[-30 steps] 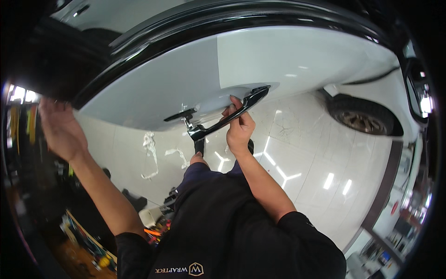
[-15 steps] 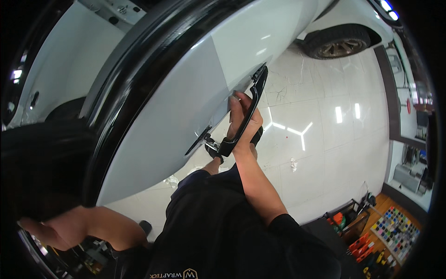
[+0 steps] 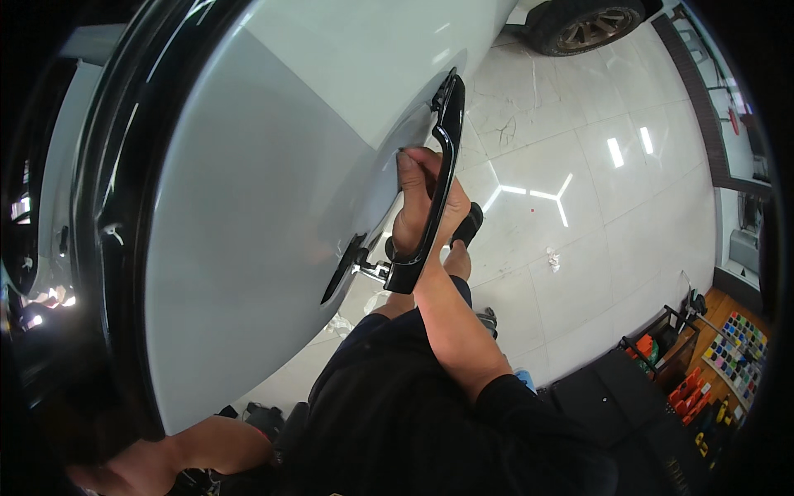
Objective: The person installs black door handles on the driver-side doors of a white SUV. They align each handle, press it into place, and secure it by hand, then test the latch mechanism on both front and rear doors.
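One black door handle (image 3: pixel 444 180), glossy, gently bowed, with a reflection along its length. Location: outer face of the car door, its upper end set close to the panel, its lower end stood off on a metal bracket (image 3: pixel 372 269) beside a dark slot (image 3: pixel 339 273).

One right hand (image 3: pixel 416 211), threaded between handle and door; thumb and forefinger tips are brought near each other at the recess. Whether they are pressed together or something is pinched between them cannot be told.

Change noted: the view has been turned, so the handle is now seen steeper; the left hand (image 3: pixel 124 471) is now found lower, at the dim bottom-left edge, its grip not readable. The right hand has been kept behind the handle; by judgement, the work is still centred on the recess there, with the handle left standing out.

One grey door section (image 3: pixel 240 207), smooth and satiny, bounded by a straight line against one white section (image 3: pixel 356 58).

Beyond: one pale tiled floor (image 3: pixel 571 306), marked by one crumpled scrap (image 3: pixel 554 259); one bronze-spoked wheel (image 3: pixel 595 31); one board of coloured squares (image 3: pixel 736 349).
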`<state>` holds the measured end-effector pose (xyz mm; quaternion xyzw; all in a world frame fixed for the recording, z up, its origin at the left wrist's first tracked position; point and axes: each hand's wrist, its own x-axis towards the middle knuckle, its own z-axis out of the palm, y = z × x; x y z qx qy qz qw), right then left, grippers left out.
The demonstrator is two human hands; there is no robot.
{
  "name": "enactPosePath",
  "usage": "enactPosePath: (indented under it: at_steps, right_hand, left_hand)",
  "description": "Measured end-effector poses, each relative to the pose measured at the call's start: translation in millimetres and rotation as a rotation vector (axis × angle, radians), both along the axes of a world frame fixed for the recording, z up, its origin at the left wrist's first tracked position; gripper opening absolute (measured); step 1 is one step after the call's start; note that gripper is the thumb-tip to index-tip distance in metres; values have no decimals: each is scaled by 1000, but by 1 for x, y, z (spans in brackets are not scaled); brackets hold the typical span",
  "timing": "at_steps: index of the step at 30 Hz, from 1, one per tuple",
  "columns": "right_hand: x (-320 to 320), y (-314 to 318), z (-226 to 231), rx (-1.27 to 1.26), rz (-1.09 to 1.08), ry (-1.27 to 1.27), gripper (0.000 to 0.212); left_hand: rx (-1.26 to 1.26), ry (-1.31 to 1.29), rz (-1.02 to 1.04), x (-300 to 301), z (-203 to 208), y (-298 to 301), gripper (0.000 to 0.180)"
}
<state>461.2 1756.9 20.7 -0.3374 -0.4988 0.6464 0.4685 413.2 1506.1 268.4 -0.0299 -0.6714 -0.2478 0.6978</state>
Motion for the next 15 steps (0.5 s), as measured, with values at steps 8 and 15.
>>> enactPosePath:
  at_steps: [8, 15]
  right_hand:
    - [-1, -3, -2, 11, -51, -33, 7]
    - [0, -3, -2, -10, -16, -10, 8]
  left_hand:
    - [-9, -9, 2, 2, 1, 4, 26]
    - [-8, -9, 4, 3, 2, 4, 25]
